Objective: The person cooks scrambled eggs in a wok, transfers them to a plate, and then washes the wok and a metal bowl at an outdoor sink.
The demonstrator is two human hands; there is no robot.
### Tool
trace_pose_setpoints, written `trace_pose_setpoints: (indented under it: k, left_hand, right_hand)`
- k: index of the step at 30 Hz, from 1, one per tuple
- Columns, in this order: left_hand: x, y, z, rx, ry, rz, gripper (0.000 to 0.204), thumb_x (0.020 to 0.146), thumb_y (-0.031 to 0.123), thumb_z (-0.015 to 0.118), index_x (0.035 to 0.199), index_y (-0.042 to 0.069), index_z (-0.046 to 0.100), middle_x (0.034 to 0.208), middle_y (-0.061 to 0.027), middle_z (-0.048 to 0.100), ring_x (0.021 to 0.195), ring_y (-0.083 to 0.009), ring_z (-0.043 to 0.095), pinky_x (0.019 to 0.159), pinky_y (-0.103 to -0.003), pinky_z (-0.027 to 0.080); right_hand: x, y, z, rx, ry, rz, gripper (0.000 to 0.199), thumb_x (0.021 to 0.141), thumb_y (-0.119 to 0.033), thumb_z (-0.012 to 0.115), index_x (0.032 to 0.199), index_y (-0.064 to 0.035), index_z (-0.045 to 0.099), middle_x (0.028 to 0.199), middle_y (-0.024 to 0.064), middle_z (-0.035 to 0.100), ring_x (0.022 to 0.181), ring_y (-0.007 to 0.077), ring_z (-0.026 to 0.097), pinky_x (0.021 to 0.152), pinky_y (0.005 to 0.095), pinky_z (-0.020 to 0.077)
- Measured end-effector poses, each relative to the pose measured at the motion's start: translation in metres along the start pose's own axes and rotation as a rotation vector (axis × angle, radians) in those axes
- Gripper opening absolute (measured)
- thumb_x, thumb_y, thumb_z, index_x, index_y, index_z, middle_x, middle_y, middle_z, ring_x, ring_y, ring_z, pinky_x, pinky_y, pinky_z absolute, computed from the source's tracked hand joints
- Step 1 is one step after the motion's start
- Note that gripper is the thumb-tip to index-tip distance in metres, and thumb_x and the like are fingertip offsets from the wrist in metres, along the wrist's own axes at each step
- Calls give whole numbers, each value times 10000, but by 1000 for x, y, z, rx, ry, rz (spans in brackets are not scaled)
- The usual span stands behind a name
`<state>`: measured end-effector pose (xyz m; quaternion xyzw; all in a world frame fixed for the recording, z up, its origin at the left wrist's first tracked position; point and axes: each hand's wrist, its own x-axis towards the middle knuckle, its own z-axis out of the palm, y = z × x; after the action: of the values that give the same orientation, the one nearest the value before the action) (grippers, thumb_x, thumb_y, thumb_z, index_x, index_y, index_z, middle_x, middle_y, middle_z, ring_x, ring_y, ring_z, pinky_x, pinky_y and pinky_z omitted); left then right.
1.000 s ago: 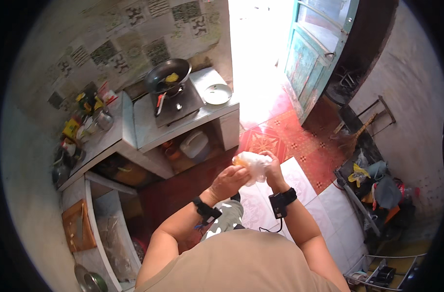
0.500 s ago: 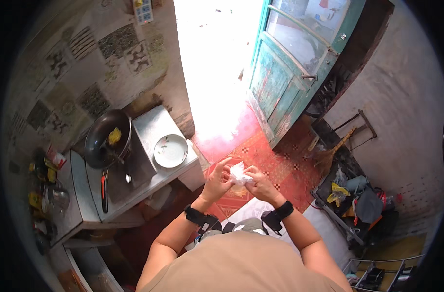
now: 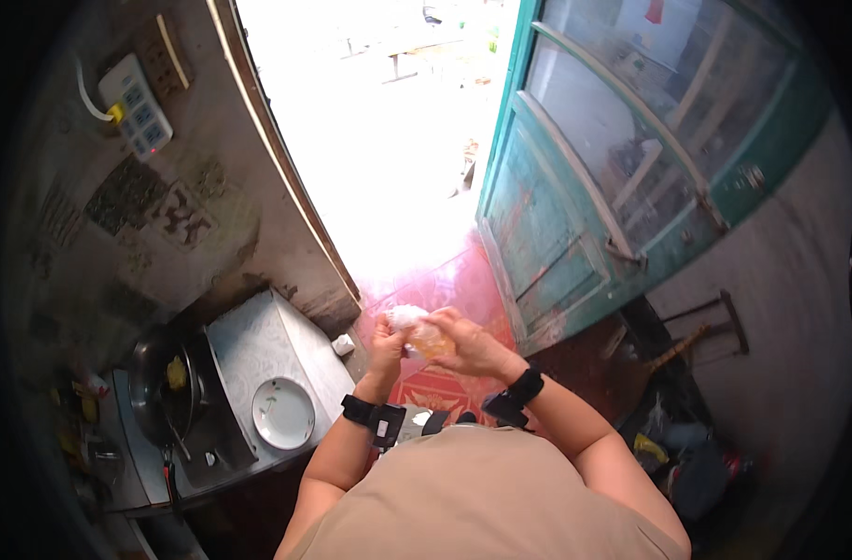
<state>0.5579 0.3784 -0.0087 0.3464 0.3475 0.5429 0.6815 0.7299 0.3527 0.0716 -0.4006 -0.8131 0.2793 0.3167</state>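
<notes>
Teal door (image 3: pixel 557 252) open, doorway (image 3: pixel 379 121) glaring, patterned red floor (image 3: pixel 435 389).

The person's left hand (image 3: pixel 386 349) is gripping a white bag (image 3: pixel 409 317), and the right hand (image 3: pixel 474 348) is holding its other side, where something orange is showing through. To the left, a plate (image 3: pixel 284 413) is resting on the counter (image 3: pixel 249 336) beside the stove (image 3: pixel 223 429); a wok (image 3: pixel 150 385) is sitting there, with yellow food (image 3: pixel 177 373) lying inside. Ahead, a green door (image 3: pixel 552 224) is standing open. A yellow plug (image 3: pixel 116 113) is sitting in a power strip (image 3: pixel 144 117).
</notes>
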Motion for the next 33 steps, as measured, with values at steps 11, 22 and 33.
trace_pose_setpoints:
  k: [11,22,33]
  left_hand:
    - [255,-2,-36,97,-60,-228,230,812,74,533,1037,120,525,889,15,576,732,-63,552,601,-219,475]
    - [476,18,-49,1057,-5,192,261,793,49,529,1053,37,510,871,-73,555,713,-157,540,622,-269,460]
    - [584,-43,-155,883,423,-231,405,816,67,504,1209,20,417,1102,-137,528,970,-195,525,812,-297,427]
  right_hand:
    - [210,201,-8,171,189,203,229,690,-56,603,904,-30,529,862,143,528,726,289,578,653,346,475]
    - [371,415,-18,938,-35,804,207,756,-115,620,944,-68,546,783,-3,576,680,68,545,579,211,435]
    - [483,794,-39,1175,520,1308,161,802,-157,533,940,-77,553,745,69,593,563,165,563,433,282,447]
